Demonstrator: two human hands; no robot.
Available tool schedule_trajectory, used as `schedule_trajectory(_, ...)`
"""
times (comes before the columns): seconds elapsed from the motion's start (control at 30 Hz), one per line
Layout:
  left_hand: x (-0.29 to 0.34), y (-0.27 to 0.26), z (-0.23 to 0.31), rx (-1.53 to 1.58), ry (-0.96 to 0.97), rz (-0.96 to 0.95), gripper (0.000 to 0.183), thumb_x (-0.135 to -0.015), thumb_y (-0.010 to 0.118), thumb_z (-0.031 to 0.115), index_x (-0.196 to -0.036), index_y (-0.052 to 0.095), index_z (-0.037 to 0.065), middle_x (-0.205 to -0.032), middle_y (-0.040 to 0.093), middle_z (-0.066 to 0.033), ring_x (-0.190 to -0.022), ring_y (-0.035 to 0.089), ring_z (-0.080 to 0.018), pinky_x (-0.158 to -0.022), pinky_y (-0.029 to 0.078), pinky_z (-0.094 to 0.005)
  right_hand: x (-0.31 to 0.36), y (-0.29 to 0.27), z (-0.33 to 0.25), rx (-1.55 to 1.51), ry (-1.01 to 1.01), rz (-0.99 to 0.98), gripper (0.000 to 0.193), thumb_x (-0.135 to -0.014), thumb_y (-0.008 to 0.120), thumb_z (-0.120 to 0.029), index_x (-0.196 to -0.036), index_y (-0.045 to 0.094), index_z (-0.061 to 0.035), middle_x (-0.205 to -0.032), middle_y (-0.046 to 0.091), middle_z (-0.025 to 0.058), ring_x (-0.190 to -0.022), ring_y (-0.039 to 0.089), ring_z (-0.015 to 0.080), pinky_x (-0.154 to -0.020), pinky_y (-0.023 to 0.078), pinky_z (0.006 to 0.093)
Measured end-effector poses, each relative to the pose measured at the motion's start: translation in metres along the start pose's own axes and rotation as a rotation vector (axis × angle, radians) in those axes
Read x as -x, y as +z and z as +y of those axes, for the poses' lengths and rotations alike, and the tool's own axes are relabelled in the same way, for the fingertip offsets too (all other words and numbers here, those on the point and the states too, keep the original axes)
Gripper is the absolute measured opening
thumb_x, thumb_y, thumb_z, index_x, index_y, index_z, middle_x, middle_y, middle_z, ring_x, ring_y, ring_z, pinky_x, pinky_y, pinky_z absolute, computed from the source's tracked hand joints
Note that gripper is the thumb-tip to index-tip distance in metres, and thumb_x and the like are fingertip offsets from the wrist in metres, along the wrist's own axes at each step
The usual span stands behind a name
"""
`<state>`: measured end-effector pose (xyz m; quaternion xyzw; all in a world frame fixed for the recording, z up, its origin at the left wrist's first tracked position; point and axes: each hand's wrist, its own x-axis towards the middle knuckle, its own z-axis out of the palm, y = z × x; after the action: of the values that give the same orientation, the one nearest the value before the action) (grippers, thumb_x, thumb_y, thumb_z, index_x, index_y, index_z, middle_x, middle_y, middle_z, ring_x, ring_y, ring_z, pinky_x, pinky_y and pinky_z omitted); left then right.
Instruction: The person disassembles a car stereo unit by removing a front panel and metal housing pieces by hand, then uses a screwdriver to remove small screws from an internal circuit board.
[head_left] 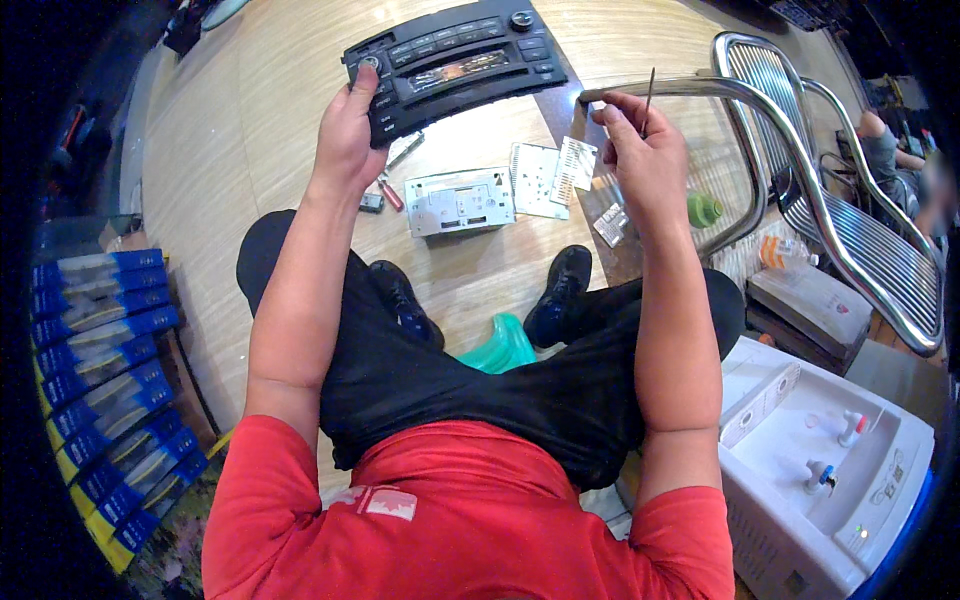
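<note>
My left hand [350, 125] grips the lower left corner of a black car radio front panel [465, 88], thumb on its left knob. The panel has rows of buttons, a slot in the middle and a second knob at the upper right. To the right, my right hand [645, 145] is closed around a thin, dark, pointed tool [650, 98] that sticks up between the fingers; its lower end is hidden. The thumb and forefinger are bent toward each other, apart from the panel. On the floor below lies a silver metal radio housing [460, 202].
Beside the housing lie flat metal plates [540, 180], a red-handled screwdriver [390, 194] and a small parts piece [610, 225]. A chrome-framed bench [800, 130] and a white water dispenser [820, 460] stand right. Blue packages [110, 370] are stacked left. A green stool [500, 345] shows below me.
</note>
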<state>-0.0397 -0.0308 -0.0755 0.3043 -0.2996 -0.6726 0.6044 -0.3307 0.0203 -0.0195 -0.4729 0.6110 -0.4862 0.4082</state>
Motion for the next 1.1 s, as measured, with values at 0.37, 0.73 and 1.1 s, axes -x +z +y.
schedule_trajectory(0.37,-0.001,-0.008,-0.008,-0.177,-0.017,0.31,0.039,-0.1,0.052,0.03,-0.112,0.054,-0.007,-0.104,0.067,-0.017,-0.088,0.07,-0.0265,-0.08,0.06,-0.0401,0.013,0.022,-0.014,0.017,-0.141,-0.1,0.03,-0.086,0.073,-0.021,-0.104,0.069,0.0033,-0.085,0.07,0.0064,-0.076,0.062,0.0095,-0.07,0.05,0.0243)
schedule_trajectory(0.73,0.003,-0.004,-0.003,-0.152,0.005,0.215,0.04,-0.102,0.05,0.03,-0.115,0.054,-0.007,-0.105,0.067,-0.017,-0.093,0.069,-0.0258,-0.085,0.058,-0.0389,0.01,0.033,-0.006,0.137,-0.215,-0.089,0.028,-0.086,0.07,-0.023,-0.101,0.07,0.0007,-0.08,0.07,0.0084,-0.072,0.063,0.0135,-0.067,0.05,0.0284)
schedule_trajectory(1.1,0.003,0.002,-0.005,-0.105,0.0,-0.041,0.048,-0.099,0.05,0.039,-0.117,0.053,-0.005,-0.106,0.067,-0.0139,-0.093,0.068,-0.0224,-0.083,0.058,-0.0365,0.004,0.022,0.005,0.371,-0.242,0.019,0.035,-0.084,0.071,-0.024,-0.105,0.068,0.0028,-0.089,0.071,0.0171,-0.081,0.068,0.0248,-0.075,0.052,0.0343)
